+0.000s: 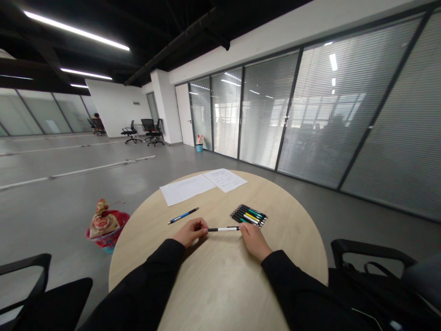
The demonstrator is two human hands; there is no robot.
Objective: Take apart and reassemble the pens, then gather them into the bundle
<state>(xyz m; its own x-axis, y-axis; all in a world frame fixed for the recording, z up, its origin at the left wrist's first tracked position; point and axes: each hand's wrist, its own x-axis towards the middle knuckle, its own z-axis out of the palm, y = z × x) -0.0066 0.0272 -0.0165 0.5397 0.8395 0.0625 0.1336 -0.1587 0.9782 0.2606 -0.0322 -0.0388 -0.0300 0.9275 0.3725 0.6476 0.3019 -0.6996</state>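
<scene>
A white and black pen (225, 229) is stretched level between my two hands, above the near half of the round table. Its dark end sits in the closed fingers of my left hand (191, 232). My right hand (254, 239) pinches the other end, where the clip shows. Just beyond my right hand lies a row of several pens (248, 214), mostly black with green, yellow and white parts, set side by side. One blue and black pen (183, 215) rests by itself beyond my left hand.
Two printed sheets of paper (188, 189) lie at the far side of the wooden table (220, 285). On the floor to the left stands a basket (108, 239) with a paper bag in it. Black chairs flank the table, one armrest (372, 248) close at right.
</scene>
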